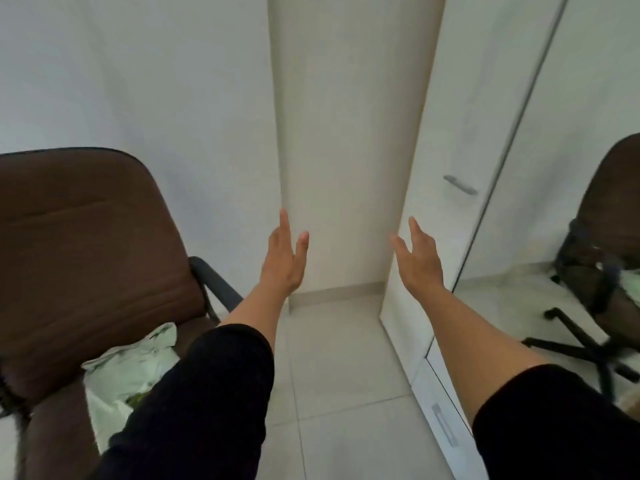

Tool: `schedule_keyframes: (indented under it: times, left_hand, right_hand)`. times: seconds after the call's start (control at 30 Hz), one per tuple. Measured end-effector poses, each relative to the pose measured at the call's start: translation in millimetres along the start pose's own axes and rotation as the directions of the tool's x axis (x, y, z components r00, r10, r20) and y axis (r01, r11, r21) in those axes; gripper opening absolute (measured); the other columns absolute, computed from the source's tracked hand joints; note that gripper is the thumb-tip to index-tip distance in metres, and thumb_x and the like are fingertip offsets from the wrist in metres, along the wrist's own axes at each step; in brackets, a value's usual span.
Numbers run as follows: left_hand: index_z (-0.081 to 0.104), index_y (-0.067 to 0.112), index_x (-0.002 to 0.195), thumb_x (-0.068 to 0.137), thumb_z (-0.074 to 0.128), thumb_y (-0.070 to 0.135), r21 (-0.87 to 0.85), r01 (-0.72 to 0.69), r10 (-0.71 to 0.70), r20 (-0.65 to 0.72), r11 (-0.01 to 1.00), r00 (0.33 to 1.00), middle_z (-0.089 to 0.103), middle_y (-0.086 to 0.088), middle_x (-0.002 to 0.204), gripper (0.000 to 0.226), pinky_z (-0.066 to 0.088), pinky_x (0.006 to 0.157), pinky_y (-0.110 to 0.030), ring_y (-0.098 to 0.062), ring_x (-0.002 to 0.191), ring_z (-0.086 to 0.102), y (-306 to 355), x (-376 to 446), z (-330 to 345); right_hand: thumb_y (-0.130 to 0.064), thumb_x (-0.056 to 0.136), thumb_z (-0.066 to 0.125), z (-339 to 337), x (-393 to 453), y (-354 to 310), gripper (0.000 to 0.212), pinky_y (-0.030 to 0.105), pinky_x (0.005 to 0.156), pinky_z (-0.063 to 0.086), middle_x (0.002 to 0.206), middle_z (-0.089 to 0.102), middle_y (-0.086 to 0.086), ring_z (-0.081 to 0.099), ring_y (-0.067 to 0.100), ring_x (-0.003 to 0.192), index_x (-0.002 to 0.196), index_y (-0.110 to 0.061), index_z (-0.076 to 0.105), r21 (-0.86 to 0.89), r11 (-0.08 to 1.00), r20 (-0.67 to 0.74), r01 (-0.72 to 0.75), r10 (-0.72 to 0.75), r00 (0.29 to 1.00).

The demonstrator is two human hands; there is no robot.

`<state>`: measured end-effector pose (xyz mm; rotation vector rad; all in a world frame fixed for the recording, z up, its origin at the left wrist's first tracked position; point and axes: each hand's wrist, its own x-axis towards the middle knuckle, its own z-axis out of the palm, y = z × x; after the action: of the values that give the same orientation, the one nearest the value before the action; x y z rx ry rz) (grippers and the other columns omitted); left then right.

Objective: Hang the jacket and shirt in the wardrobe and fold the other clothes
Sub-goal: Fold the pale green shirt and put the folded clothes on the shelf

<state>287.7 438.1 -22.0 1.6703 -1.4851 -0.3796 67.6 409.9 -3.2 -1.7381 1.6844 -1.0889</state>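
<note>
Pale grey walls meet a smooth tiled floor (339,368) beside a white wardrobe (446,140) with one flat metal handle (460,185) and a mirrored door (588,168). The left hand (283,258) and right hand (419,258) reach forward, fingers straight and spread, holding nothing. A crumpled pale green garment (131,372) lies on one padded brown chair (90,258) at left. No writing is legible.
</note>
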Motion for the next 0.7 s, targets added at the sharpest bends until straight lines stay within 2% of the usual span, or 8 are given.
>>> schedule_keyframes:
  times: [0.1, 0.17, 0.33, 0.5, 0.6, 0.7]
  left_hand:
    - [-0.014, 0.030, 0.149, 0.098, 0.019, 0.052, 0.051, 0.120, -0.114, -0.112, 0.991, 0.987, 0.006, -0.008, 0.159, 0.065, 0.013, 0.115, -0.039, -0.022, 0.146, 0.008, -39.1, -9.9, -43.5]
    - [-0.011, 0.029, 0.149, 0.098, 0.021, 0.050, 0.095, 0.221, -0.198, -0.202, 0.971, 0.959, 0.011, -0.008, 0.158, 0.064, 0.018, 0.114, -0.040, -0.023, 0.145, 0.014, -67.3, -25.2, -74.0]
    - [-0.011, 0.031, 0.149, 0.098, 0.021, 0.050, 0.184, 0.455, -0.368, -0.370, 0.871, 0.853, 0.020, -0.009, 0.154, 0.063, 0.026, 0.109, -0.044, -0.026, 0.139, 0.026, -139.2, -85.7, -152.3]
    - [-0.011, 0.031, 0.149, 0.098, 0.022, 0.050, 0.202, 0.607, -0.472, -0.462, 0.768, 0.751, 0.019, -0.011, 0.154, 0.063, 0.025, 0.110, -0.044, -0.028, 0.140, 0.025, -200.6, -126.0, -232.4]
    - [-0.009, 0.031, 0.149, 0.098, 0.023, 0.049, 0.220, 0.638, -0.490, -0.475, 0.738, 0.731, 0.018, -0.013, 0.155, 0.063, 0.022, 0.113, -0.045, -0.029, 0.142, 0.021, -232.5, -134.7, -265.9]
    - [-0.008, 0.031, 0.149, 0.098, 0.024, 0.050, 0.231, 0.650, -0.507, -0.461, 0.724, 0.728, 0.019, -0.014, 0.155, 0.064, 0.022, 0.113, -0.046, -0.030, 0.142, 0.022, -266.2, -138.2, -284.8]
  right_hand:
    - [-0.044, 0.096, 0.039, 54.8, 12.7, -30.2, 0.061, 0.039, 0.115, 0.021, 0.152, 0.026, 0.012, 0.027, 0.025, 0.140, 0.150, -0.024, 0.018, 0.004, 0.993, 0.136, 0.116, -0.116, 0.984]
    - [-0.044, 0.097, 0.039, 94.7, 9.3, -50.0, 0.061, 0.039, 0.115, 0.021, 0.152, 0.026, 0.013, 0.026, 0.026, 0.140, 0.150, -0.023, 0.018, 0.023, 0.984, 0.234, 0.178, -0.178, 0.956]
    - [-0.045, 0.096, 0.039, 196.3, -27.0, -98.8, 0.061, 0.045, 0.115, 0.024, 0.152, 0.026, 0.011, 0.028, 0.026, 0.140, 0.150, -0.025, 0.016, 0.072, 0.948, 0.463, 0.309, -0.307, 0.832]
    - [-0.039, 0.097, 0.040, 280.6, -71.5, -148.3, 0.059, 0.047, 0.113, 0.028, 0.149, 0.031, 0.011, 0.030, 0.025, 0.139, 0.150, -0.025, 0.018, 0.119, 0.896, 0.575, 0.429, -0.414, 0.706]
    - [-0.038, 0.096, 0.040, 320.2, -91.1, -166.0, 0.057, 0.050, 0.107, 0.037, 0.147, 0.035, 0.009, 0.038, 0.028, 0.133, 0.149, -0.028, 0.018, 0.124, 0.878, 0.596, 0.463, -0.439, 0.672]
    - [-0.033, 0.098, 0.039, 352.5, -104.9, -171.6, 0.057, 0.042, 0.107, 0.036, 0.148, 0.032, 0.006, 0.037, 0.025, 0.134, 0.150, -0.028, 0.016, 0.096, 0.879, 0.634, 0.466, -0.415, 0.653]
